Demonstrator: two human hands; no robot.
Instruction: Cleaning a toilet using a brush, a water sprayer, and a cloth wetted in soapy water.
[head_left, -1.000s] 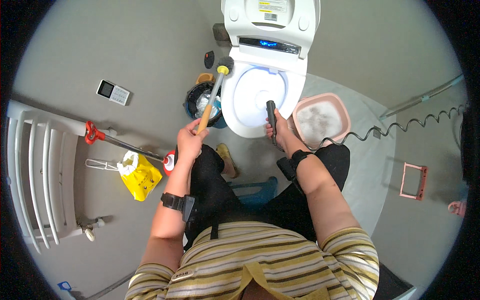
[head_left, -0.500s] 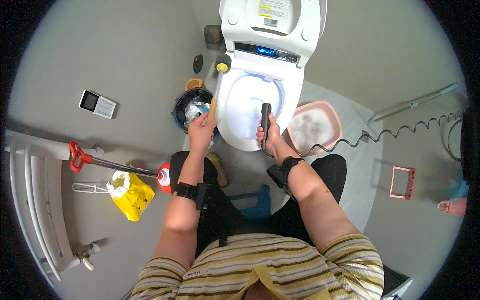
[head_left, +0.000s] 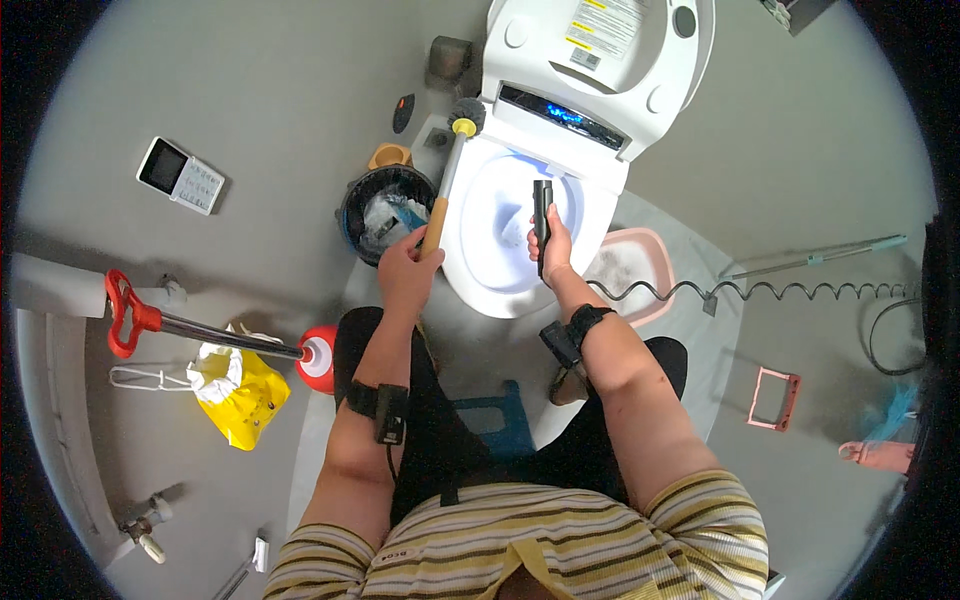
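In my left hand (head_left: 408, 272) is the wooden handle of a toilet brush (head_left: 450, 190). The brush slants along the left rim of the white toilet (head_left: 465, 275), its grey bristle head with a yellow collar up near the hinge. My right hand (head_left: 553, 245) grips a black handheld sprayer (head_left: 542, 215), held upright in the picture over the right part of the bowl. A dark coiled hose (head_left: 690, 290) stretches from the sprayer toward the right wall. The toilet's seat and lid are raised, and a blue display (head_left: 560, 113) glows behind the bowl.
A black bin (head_left: 350, 220) with rubbish stands left of the toilet, a pink basin (head_left: 655, 250) with suds at its right. A red plunger (head_left: 318, 360) and yellow bag (head_left: 245, 400) are at the left. Between my legs is a blue stool (head_left: 510, 420).
The view has shifted and turned a little. My right hand has moved the sprayer farther forward over the bowl. My left hand keeps its hold on the brush, which stays beside the rim.
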